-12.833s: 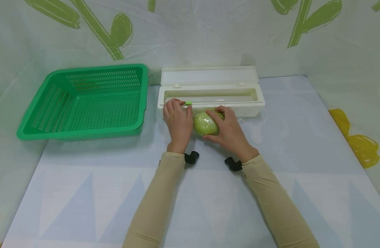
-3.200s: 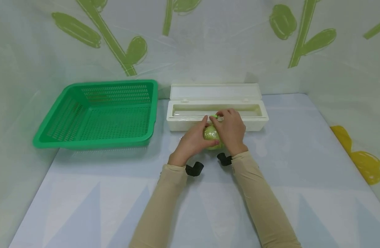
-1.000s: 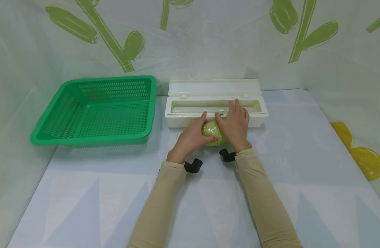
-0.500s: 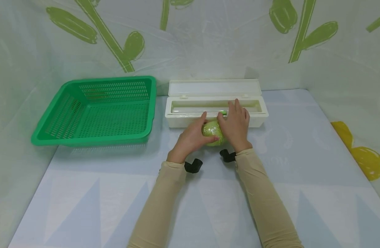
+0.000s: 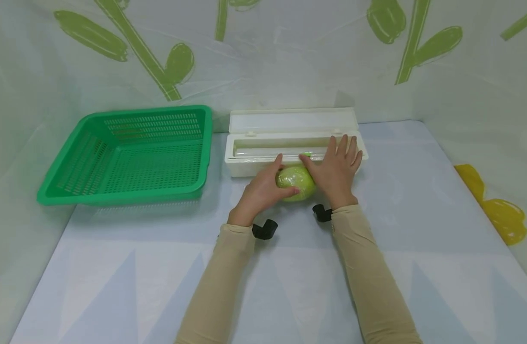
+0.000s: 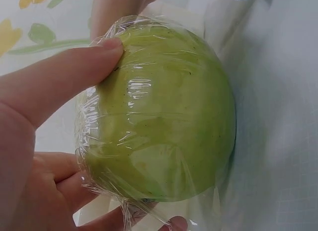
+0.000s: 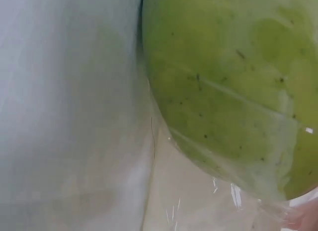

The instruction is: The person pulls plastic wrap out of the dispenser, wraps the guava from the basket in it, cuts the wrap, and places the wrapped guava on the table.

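Note:
A round green fruit (image 5: pixel 297 181), covered in clear cling film, rests on the table against the front of the white cling film dispenser (image 5: pixel 248 168). My left hand (image 5: pixel 262 191) grips its left side, the thumb nearer me; the left wrist view shows crinkled film (image 6: pixel 89 121) under these fingers. Beside the fruit's right side is my right hand (image 5: pixel 335 177), fingers straight and spread over the dispenser's front rim. Its thumb tip lies at the small green slide cutter (image 5: pixel 306 154). In the right wrist view, film stretches below the fruit (image 7: pixel 233 92); most of that hand is out of view.
The dispenser's lid (image 5: pixel 291 120) stands raised at the back, and a film roll (image 5: pixel 263 152) lies inside. A green perforated basket (image 5: pixel 121 197) stands at the left. Black wrist camera mounts (image 5: pixel 265 230) sit close under both hands. A patterned sheet (image 5: pixel 280 62) hangs behind.
Since half a second ago my right hand has shifted right and spread its fingers, showing more fruit. In the oldest frame my right hand held the fruit and the left was at the cutter.

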Demonstrator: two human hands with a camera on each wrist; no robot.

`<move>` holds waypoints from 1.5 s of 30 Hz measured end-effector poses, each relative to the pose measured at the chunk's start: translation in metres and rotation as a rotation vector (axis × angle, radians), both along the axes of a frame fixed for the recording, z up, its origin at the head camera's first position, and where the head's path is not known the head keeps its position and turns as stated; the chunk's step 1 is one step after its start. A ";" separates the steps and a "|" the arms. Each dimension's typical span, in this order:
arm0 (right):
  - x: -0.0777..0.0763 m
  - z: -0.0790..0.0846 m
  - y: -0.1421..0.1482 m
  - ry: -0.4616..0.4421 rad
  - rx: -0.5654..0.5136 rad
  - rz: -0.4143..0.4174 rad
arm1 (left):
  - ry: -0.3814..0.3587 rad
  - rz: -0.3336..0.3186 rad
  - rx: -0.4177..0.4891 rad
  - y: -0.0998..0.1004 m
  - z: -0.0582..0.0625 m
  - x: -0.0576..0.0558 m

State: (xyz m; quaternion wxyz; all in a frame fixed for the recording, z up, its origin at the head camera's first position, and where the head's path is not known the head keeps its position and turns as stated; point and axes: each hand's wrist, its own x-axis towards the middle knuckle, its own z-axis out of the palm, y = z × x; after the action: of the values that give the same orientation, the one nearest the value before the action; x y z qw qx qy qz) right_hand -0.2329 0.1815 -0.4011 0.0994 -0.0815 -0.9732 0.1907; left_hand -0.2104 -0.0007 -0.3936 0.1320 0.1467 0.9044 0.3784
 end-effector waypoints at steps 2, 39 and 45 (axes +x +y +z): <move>0.000 0.001 -0.001 -0.006 0.005 0.004 | 0.005 -0.003 -0.001 0.000 0.000 0.000; -0.001 -0.004 0.009 0.056 -0.017 0.005 | 0.026 -0.001 0.006 -0.001 -0.002 -0.002; -0.001 -0.007 0.016 0.092 0.034 0.004 | 0.025 -0.006 0.015 -0.001 0.000 0.000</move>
State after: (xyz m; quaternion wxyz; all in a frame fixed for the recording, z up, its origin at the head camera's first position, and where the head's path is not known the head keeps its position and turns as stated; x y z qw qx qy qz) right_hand -0.2337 0.1973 -0.4086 0.1448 -0.0689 -0.9709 0.1779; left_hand -0.2102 -0.0013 -0.3934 0.1206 0.1549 0.9026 0.3831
